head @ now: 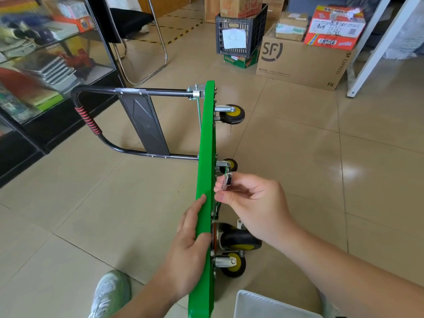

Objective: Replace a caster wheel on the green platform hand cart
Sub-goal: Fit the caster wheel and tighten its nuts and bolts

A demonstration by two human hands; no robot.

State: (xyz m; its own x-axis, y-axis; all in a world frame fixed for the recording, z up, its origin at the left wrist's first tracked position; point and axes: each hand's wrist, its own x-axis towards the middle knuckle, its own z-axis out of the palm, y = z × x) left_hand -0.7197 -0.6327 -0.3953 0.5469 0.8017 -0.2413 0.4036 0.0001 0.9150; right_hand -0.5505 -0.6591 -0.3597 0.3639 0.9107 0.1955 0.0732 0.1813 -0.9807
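Tiled floor (298,157) | left hand (190,246) grips cart (206,145) | right hand (252,203) pinches metal piece (228,181) beside it

Left grip (191,246) clasps (thumb hooked over), right grip (252,203) pinches.

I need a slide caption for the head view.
Left hand steadies the green cart on edge; right hand pinches a small metal part at its underside.

- Bright green: cart deck (205,157) in my left hand (185,249).
- Silver: metal piece (228,180) my right hand (254,203) pinches.
- Black tyres, yellow hubs: wheels (232,114).
- Red-black stripes: handle grip (88,120), ten o'clock.
- Brown, black logo: box (302,63), one o'clock.
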